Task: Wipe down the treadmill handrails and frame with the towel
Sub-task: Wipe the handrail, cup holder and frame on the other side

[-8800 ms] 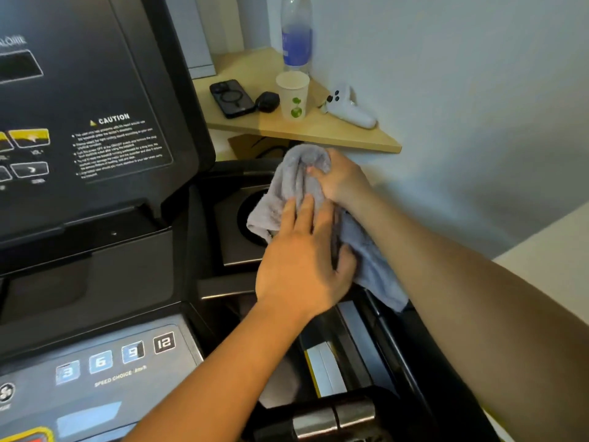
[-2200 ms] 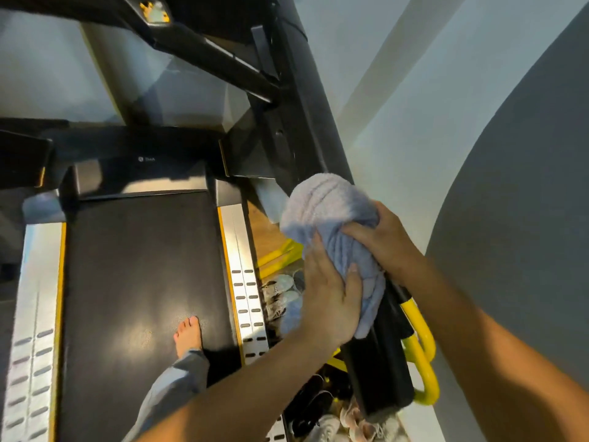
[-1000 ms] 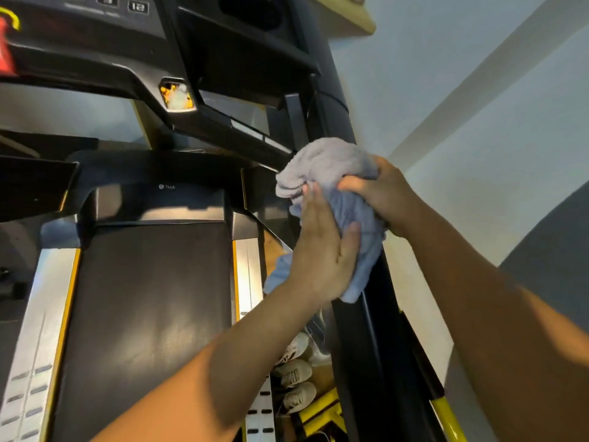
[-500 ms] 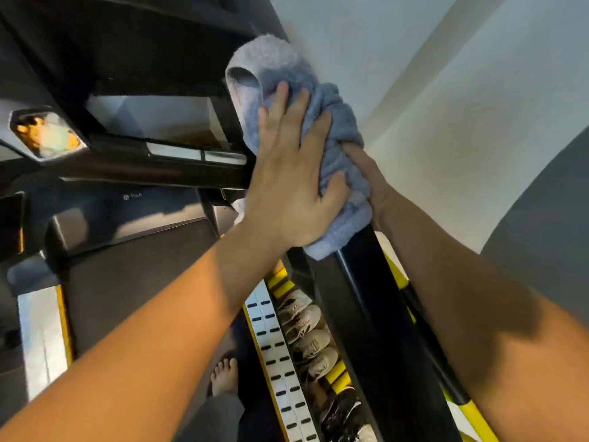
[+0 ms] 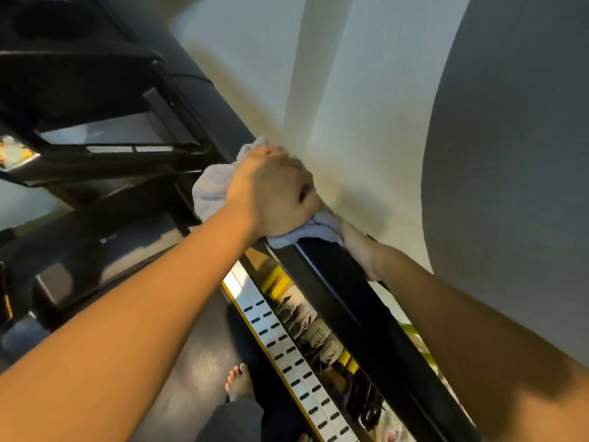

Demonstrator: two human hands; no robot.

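A light grey towel (image 5: 210,189) is bunched around the black slanted upright of the treadmill frame (image 5: 338,282), just below the console. My left hand (image 5: 274,193) lies over the towel with its fingers curled round it and the upright. My right hand (image 5: 357,250) reaches in along the wall side of the upright. Only its wrist and the heel of its palm show; the fingers are hidden under the towel and my left hand.
The dark console underside (image 5: 79,74) hangs at the upper left. Below are the black belt (image 5: 191,362), my bare foot (image 5: 239,381) and the silver slotted side rail (image 5: 287,355). Several shoes (image 5: 315,333) lie between rail and upright. A pale wall (image 5: 366,106) stands close on the right.
Both hands and the towel have slid down the upright from its top by the console. My left hand has gone from flat fingers on the towel to fingers curled over it.
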